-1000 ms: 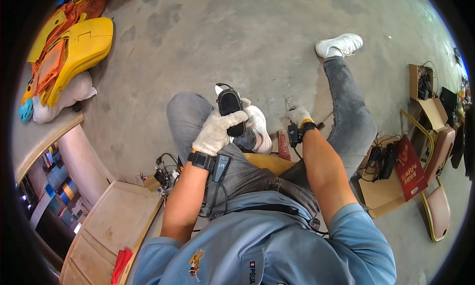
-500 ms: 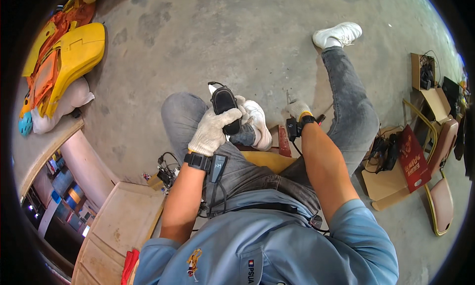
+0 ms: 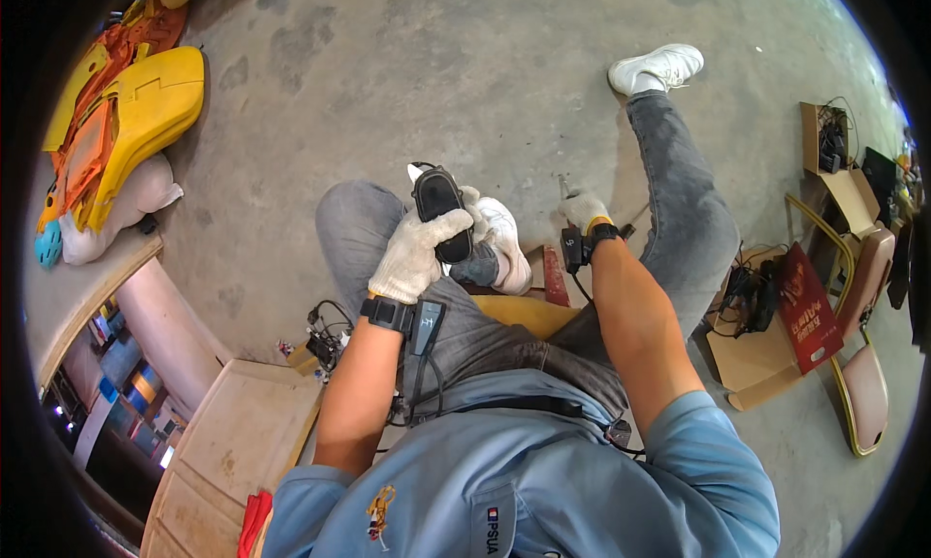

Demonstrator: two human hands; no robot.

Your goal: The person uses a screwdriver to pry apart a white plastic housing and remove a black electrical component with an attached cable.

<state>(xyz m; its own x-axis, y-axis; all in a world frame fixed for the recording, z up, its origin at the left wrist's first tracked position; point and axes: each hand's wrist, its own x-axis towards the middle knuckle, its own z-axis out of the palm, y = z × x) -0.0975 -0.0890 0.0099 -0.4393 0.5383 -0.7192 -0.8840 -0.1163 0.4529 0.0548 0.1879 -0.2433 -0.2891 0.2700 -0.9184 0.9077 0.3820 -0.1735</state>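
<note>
A seated worker in a light-blue short-sleeved shirt bends over a lap of faded grey jeans, black straps at both wrists holding small dark modules against the forearms. Above the left thigh, the left hand, in an off-white knitted glove, closes around a black, oval, smooth-rimmed device. The thumb lies across its face, apparently to steady it, leaving the far end exposed and the dark face turned upward. The gloved right hand, well apart to the right, is curled narrow around what looks like a slim metal-shafted tool, its shaft pointing away from the body; the fist hides the grip. Beneath, the left white shoe is tucked inward, while the right leg stretches out across the grey concrete floor, likely for balance. To the left lies a tangle of dark cables; to the right, an open brown cardboard box gathers black cords beside a red printed panel. Farther off, moulded yellow plastic panels lean by a whitish sack, which may prop them.
</note>
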